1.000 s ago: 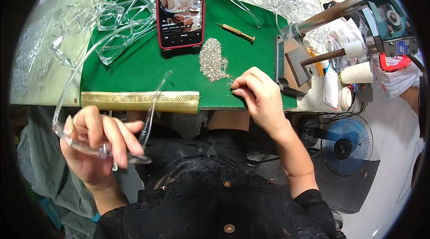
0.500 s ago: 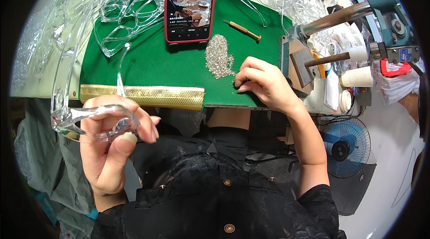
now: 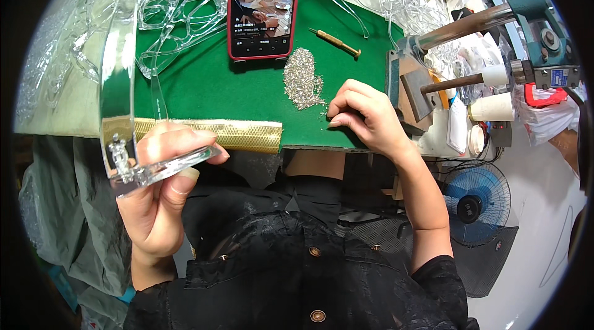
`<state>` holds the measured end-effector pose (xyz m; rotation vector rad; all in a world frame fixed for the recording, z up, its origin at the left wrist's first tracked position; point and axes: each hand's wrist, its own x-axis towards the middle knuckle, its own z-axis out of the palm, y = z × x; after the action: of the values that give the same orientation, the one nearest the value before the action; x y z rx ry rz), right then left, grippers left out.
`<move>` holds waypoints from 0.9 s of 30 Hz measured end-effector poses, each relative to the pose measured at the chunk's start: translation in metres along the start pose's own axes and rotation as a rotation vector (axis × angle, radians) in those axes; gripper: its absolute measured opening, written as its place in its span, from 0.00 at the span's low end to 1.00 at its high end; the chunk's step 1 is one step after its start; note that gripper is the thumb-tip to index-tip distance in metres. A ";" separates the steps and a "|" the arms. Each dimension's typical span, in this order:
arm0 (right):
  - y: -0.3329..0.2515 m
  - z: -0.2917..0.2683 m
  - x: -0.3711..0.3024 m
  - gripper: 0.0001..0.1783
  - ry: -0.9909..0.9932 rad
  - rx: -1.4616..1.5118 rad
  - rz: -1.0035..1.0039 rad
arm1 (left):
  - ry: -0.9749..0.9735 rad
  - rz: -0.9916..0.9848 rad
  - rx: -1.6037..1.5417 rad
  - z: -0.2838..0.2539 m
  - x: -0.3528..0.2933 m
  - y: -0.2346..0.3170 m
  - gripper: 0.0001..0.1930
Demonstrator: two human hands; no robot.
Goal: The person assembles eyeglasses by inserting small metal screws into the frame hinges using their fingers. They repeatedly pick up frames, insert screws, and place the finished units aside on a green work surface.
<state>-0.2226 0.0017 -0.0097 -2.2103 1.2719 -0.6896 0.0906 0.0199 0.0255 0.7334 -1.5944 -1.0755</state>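
My left hand (image 3: 162, 206) is closed on a clear plastic glasses frame (image 3: 179, 165), pinching its front between thumb and fingers. One temple arm (image 3: 117, 76) of that frame sticks up and away, with a metal hinge near the corner. Over the green mat (image 3: 229, 92), my right hand (image 3: 365, 115) has its thumb and index finger drawn together beside a few loose bits. Whether a tiny piece sits between those fingertips is too small to tell. A pile of small metallic screws (image 3: 302, 79) lies just left of and beyond it.
A phone (image 3: 263, 11) in a red case stands at the mat's far side. Right of it lies a brass screwdriver (image 3: 335, 43). A gold textured strip (image 3: 247, 136) runs along the near edge. More clear frames (image 3: 185, 14) heap far left; a green hand press (image 3: 532, 33) stands right.
My left hand has turned the glasses frame, so its front now slants and the temple arm points upward. My right hand has shifted very slightly, staying near the screws.
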 end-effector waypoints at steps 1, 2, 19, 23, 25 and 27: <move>-0.002 0.001 0.000 0.11 0.004 -0.029 0.022 | -0.004 -0.017 -0.003 0.000 0.000 0.000 0.15; -0.005 0.002 0.000 0.11 0.008 -0.058 0.043 | -0.008 -0.034 -0.005 0.000 -0.001 0.000 0.15; -0.007 0.006 -0.006 0.08 0.075 -0.112 0.056 | -0.058 -0.007 0.101 -0.003 0.000 -0.010 0.13; -0.007 0.010 -0.006 0.09 0.118 -0.180 0.024 | -0.062 -0.014 0.115 -0.003 -0.001 -0.011 0.12; -0.009 0.011 -0.005 0.09 0.103 -0.233 0.008 | -0.064 0.014 0.114 -0.003 -0.001 -0.012 0.11; -0.012 0.011 -0.002 0.09 0.086 -0.297 -0.013 | -0.065 0.070 0.099 -0.003 0.002 -0.015 0.11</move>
<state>-0.2086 0.0110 -0.0109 -2.4485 1.4870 -0.6410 0.0916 0.0110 0.0127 0.7090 -1.7258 -0.9844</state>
